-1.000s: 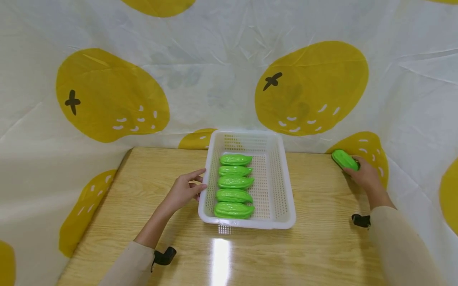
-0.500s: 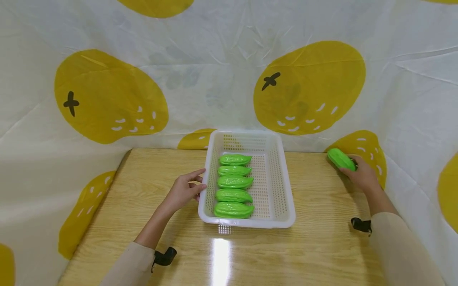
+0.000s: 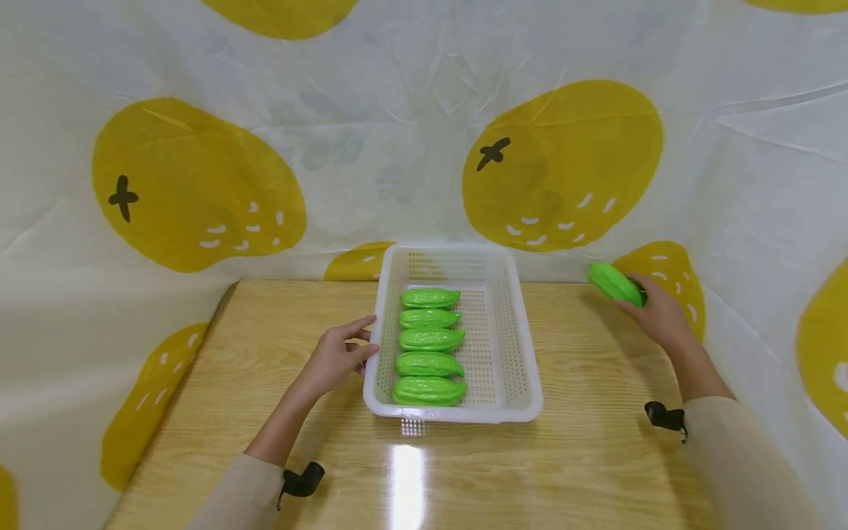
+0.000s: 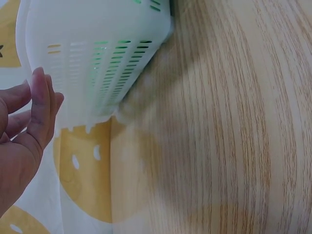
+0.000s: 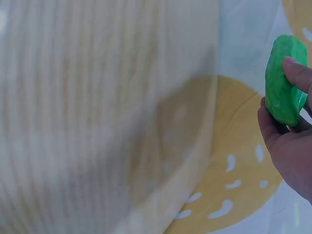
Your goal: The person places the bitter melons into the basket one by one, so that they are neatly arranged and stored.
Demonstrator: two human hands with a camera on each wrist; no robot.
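Note:
A white plastic basket [image 3: 520, 346] stands on the table, with several green bitter melons [image 3: 430, 340] lying in a column along its left side. My left hand [image 3: 336, 357] is at the basket's left side, its fingertips touching the rim and outer wall. In the left wrist view, those fingers [image 4: 43, 105] look fairly straight against the wall. To the right of the basket, my right hand [image 3: 662, 313] grips another bitter melon [image 3: 615, 284] by its near end, raised above the table. The right wrist view shows the thumb across this melon [image 5: 280, 83] and fingers behind it.
The wooden table [image 3: 583, 456] ends at the back against a white cloth [image 3: 397, 169] printed with large yellow fruit. More of this cloth hangs at both sides. A black wrist device [image 3: 302, 480] is strapped on each forearm.
My right hand has lifted the bitter melon off the table's back right area and moved it slightly left. The left hand stays at the basket. The head view has shifted a little.

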